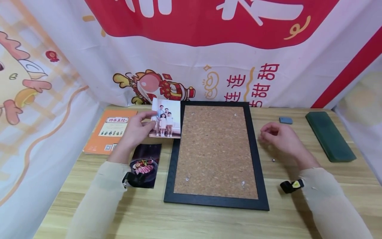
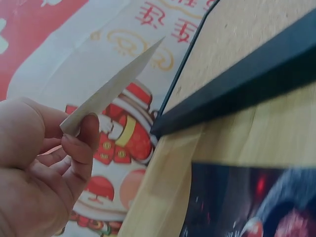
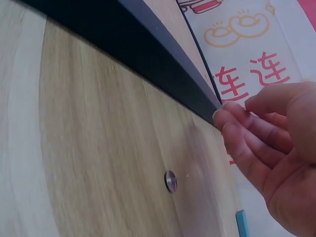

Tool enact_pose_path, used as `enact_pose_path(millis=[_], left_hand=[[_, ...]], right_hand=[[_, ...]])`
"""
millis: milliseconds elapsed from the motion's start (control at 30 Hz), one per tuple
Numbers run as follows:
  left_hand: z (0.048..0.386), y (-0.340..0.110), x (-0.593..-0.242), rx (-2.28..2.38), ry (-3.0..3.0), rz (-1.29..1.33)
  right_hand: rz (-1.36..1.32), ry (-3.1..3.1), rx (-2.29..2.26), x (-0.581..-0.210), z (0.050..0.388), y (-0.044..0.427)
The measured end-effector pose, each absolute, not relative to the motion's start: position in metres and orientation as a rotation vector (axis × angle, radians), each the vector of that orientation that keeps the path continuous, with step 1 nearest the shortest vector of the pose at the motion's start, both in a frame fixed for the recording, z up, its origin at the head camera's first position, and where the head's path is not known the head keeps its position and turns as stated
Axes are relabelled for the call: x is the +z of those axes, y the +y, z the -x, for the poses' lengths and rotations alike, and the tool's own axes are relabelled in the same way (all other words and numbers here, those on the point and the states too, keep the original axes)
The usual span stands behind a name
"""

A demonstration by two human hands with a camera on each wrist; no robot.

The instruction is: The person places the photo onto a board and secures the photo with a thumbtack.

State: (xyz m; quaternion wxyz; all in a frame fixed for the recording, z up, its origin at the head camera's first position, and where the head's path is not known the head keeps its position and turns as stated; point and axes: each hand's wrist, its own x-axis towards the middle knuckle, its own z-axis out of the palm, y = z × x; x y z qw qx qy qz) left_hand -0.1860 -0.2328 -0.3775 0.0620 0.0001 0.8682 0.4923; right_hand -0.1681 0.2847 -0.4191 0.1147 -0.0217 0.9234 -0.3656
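My left hand [image 1: 138,129] pinches a family photo [image 1: 165,120] by its left edge, between thumb and fingers. The photo is raised over the upper left corner of a black-framed cork board [image 1: 216,149]. Edge-on, the same photo [image 2: 106,98] tilts up from the fingers in the left wrist view. To the right of the board hovers my right hand [image 1: 282,139], its fingers loosely bent; nothing shows between them in the right wrist view. Below that hand, a small shiny round piece [image 3: 171,181] lies on the table. Several clear pins [image 1: 243,183] sit near the cork's corners.
A food photo [image 1: 144,166] lies left of the board, near an orange book [image 1: 104,132]. Towards the back right are a small blue block [image 1: 286,120] and a long green case [image 1: 330,136]. A printed cloth [image 1: 203,73] hangs behind the wooden table [image 1: 209,222].
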Motion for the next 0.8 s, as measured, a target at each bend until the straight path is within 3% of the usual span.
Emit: enact_pose_path(millis=[800], left_hand=[[0.205, -0.142, -0.397, 1.440, 2.480, -0.122]], right_hand=[[0.240, 2.676, -1.309, -0.409, 0.182, 0.240]])
